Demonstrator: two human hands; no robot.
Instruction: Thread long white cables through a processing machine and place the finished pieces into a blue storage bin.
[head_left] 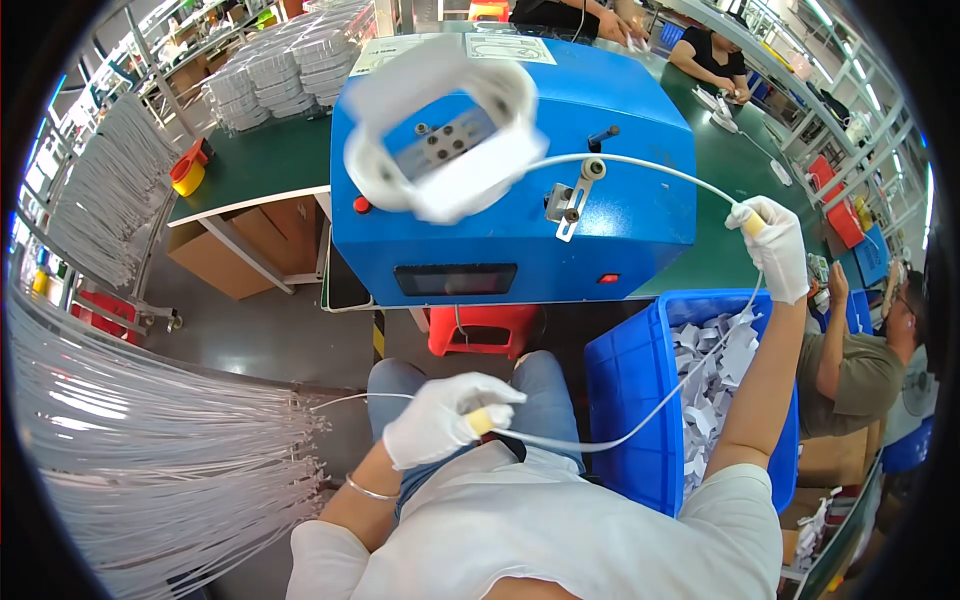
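Observation:
A white cable runs through both of my gloved hands. My right hand, raised at the machine's right side, pinches it between fingertips with a yellow finger cover. Low over my lap, my left hand is closed around the same cable, a yellow cover on its thumb. Between the hands the cable sags in a loop. From my right hand it arches left to a white oval winding frame, smeared by motion, on the front of a blue machine. A thin length also leaves my left hand toward hanging cables.
Many white cables hang in a bundle at left. A blue bin with white scraps stands by my right arm. Under the green table is a red stool. Clear trays are stacked behind; several people work nearby.

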